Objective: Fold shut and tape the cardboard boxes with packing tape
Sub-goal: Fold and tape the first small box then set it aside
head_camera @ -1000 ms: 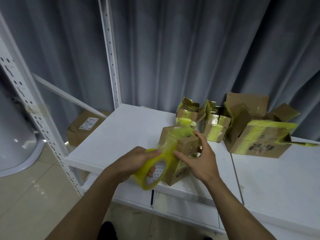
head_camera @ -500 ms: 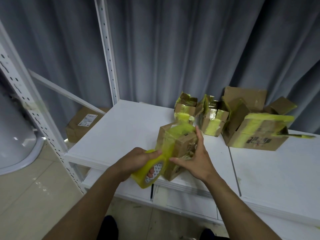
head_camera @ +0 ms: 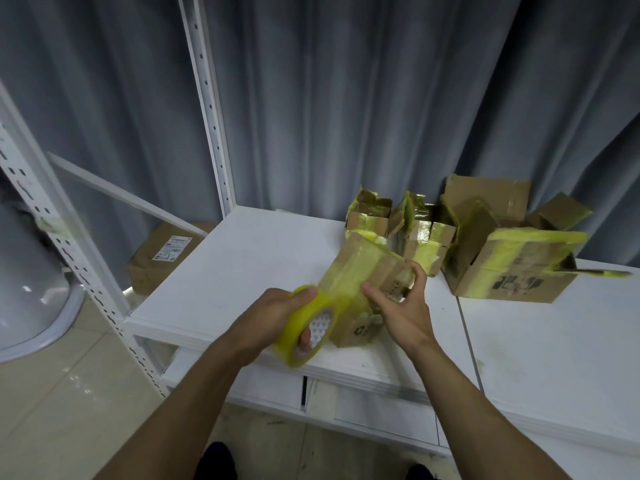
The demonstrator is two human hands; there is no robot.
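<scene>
1. A person's left hand [head_camera: 273, 315] grips a yellow tape roll [head_camera: 298, 322], a finger hooked through its core, with tape stretched onto a small cardboard box [head_camera: 388, 270].
2. The right hand [head_camera: 401, 313] clasps that box, thumb on its near face and fingers curled round its right edge.
3. The box sits tilted near the front of the white shelf [head_camera: 242, 271]; a larger taped box [head_camera: 519, 271] stands open behind it, to the right.

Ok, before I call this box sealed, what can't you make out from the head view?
All from the head view:
- Small cardboard box: underside and near faces hidden by the tape roll, left hand and right hand; seam coverage unclear.
- Tape strip between roll and box: blurred, its end untraceable.
- Large box: print on its front too blurred to read.
- Floor parcel: label too small to read.
</scene>
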